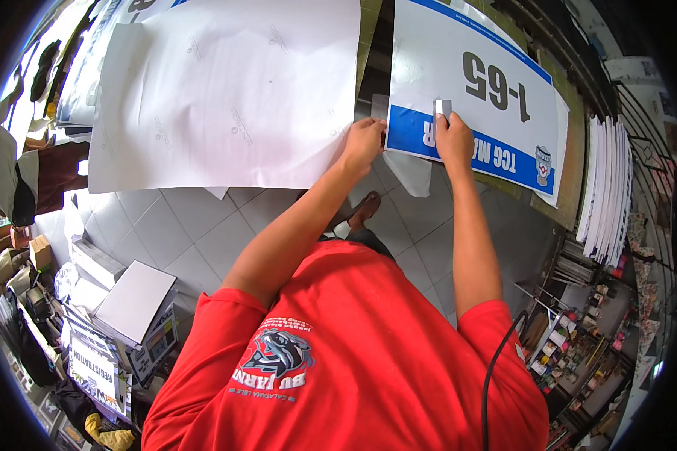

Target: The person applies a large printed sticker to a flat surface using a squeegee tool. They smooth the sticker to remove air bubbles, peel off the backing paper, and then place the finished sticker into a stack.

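Beneath my right hand (456,141) lies a white printed sign (429,62) with blue bands and large dark lettering, upside down from where I stand. That hand grips a small flat squeegee card (443,107), grey with a white end, against the sign's blue band. My left hand (365,145) has its fingers curled beside the sign's left edge. Whether they pinch that edge is unclear. Under my left wrist spreads a large white sheet (220,107) with faint repeated marks, slightly wrinkled. A loose piece of pale backing paper (410,173) hangs below the sign's near edge.
A green worktop (567,186) shows around the sign. Several white boards (605,191) stand stacked at the right. Boxes and a pale flat panel (136,301) sit at the lower left, near printed signs (93,366). Shelves of small items (564,344) fill the lower right. The floor is tiled (203,225).
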Action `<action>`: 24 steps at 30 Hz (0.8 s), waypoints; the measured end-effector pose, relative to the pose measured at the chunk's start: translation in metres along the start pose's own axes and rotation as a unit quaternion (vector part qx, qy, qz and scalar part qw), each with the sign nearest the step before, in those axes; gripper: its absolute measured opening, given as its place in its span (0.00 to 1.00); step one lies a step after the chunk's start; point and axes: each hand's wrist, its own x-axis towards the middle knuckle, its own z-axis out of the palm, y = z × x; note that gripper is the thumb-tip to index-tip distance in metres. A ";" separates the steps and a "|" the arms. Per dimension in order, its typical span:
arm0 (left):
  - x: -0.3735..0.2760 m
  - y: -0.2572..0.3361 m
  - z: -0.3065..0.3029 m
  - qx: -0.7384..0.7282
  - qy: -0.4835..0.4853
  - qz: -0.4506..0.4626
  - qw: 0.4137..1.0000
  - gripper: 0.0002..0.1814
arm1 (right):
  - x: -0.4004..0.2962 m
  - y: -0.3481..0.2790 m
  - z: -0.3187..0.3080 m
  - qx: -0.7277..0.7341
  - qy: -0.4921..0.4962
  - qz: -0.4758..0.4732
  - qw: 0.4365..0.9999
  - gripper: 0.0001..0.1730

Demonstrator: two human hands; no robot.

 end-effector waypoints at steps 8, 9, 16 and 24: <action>0.004 0.001 -0.004 0.004 -0.007 0.005 1.000 0.13 | -0.017 -0.057 0.017 0.001 -0.053 -0.157 0.986 0.19; 0.004 0.002 -0.003 -0.010 -0.006 0.004 1.000 0.13 | -0.015 -0.057 0.015 0.031 -0.055 -0.127 0.990 0.19; 0.003 0.002 0.000 -0.028 -0.024 0.007 0.999 0.14 | 0.012 -0.006 0.003 0.019 -0.004 -0.068 0.997 0.19; 0.010 -0.003 -0.004 -0.044 -0.003 0.018 0.999 0.14 | -0.018 -0.046 0.020 0.090 -0.040 -0.157 0.983 0.21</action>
